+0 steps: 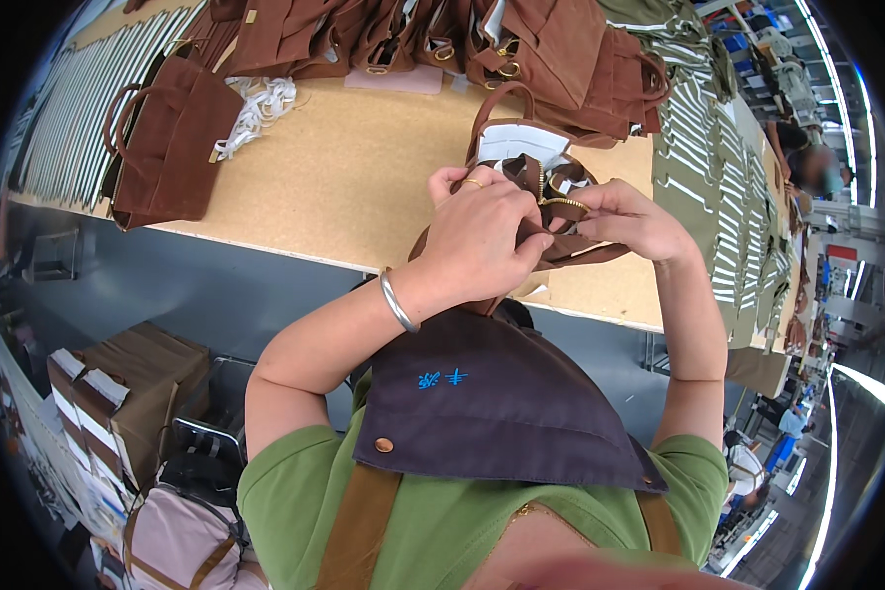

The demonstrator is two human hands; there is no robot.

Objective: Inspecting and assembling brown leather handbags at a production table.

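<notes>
Head POV, wide-ang., nr, dwnwd.

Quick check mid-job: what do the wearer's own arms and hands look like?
Both hands are gloveless. The left hand has a thin gold-coloured ring on one of its fingers, and a smooth silver bangle circles that wrist. The right hand shows no jewellery. Short green sleeves leave both forearms uncovered, with no cables visible.

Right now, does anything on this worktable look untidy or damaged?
Yes: the loose, tangled white ribbon-like strips beside the brown handbag with looped handles look messy against the neatly lined-up white-edged pieces at far left. No damage is apparent.
</notes>
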